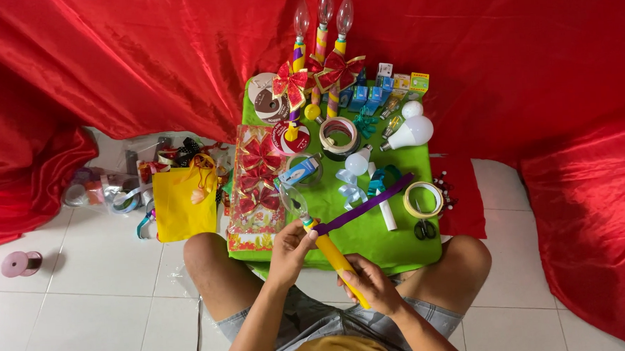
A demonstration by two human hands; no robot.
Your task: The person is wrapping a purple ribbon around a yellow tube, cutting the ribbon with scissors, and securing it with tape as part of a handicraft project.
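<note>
So, biggest thing first: a red satin cloth [146, 56] drapes across the whole back and both sides of the view, with white floor tiles [72, 305] below it. At the centre sits a green worktop [393, 246], packed with craft bits.

At 12 o'clock on it stand three decorated candle lamps [321, 49], clear flame-shaped bulbs on top and red-gold bows tied round the stems. At about 9 o'clock from the worktop lies a yellow gift bag [177, 206] on the floor, and just beside that, on the worktop's left edge, a pack of red bows [257, 192]. A white bulb [412, 131] lies at 2 o'clock, a roll of tape [339, 134] near the middle, another tape ring [423, 199] at 4 o'clock with small black scissors [424, 229] right below it. Way out at 8 o'clock on the floor there's a pink ribbon spool [20, 263].

Down at 6 o'clock, between the person's knees, is the yellow tube [339, 263], tilted, with a clear bulb at its upper end. The left hand [291, 250] has its fingers pinched on the top of the tube, right where a purple ribbon strip [366, 203] meets it; the strip runs off toward 2 o'clock over the worktop. The right hand [370, 282] has its fingers wrapped round the lower part of the tube.
</note>
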